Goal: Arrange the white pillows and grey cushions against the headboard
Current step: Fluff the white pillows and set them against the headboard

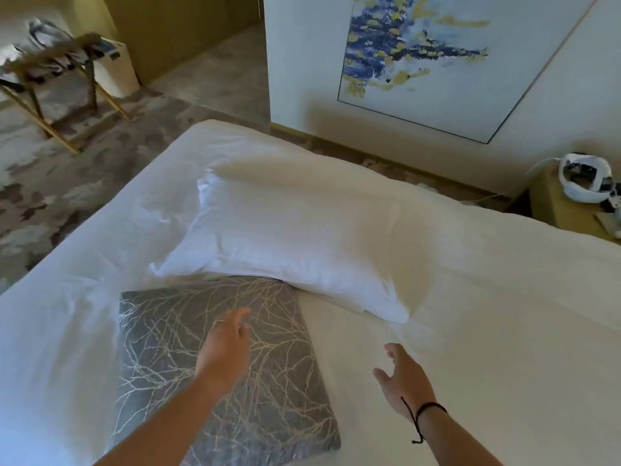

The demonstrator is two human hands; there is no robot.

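My left hand (225, 344) was open and hung over the grey cushion (215, 371), with nothing in it. My right hand (405, 375) was open too, out over the bare sheet just beside the cushion. I think I held both hands out like that so I could grab the cushion or the pillow next.

The grey cushion lay flat near the edge of the bed (504, 297) closest to me. The white pillow (289, 243) lay in the middle of the bed, and its near side sat on top of the cushion's far edge. So the pillow pinned the cushion a little. I would guess the pillow had to be lifted first. I could not see the headboard at all, so neither thing was against it yet.

A side table (557, 203) stood by the bed's far right corner with a white thing on it. A big painting (420, 62) hung on the wall. A folding stand (57, 82) with clothes stood on the floor, well apart from the bed. None of these was in my way.
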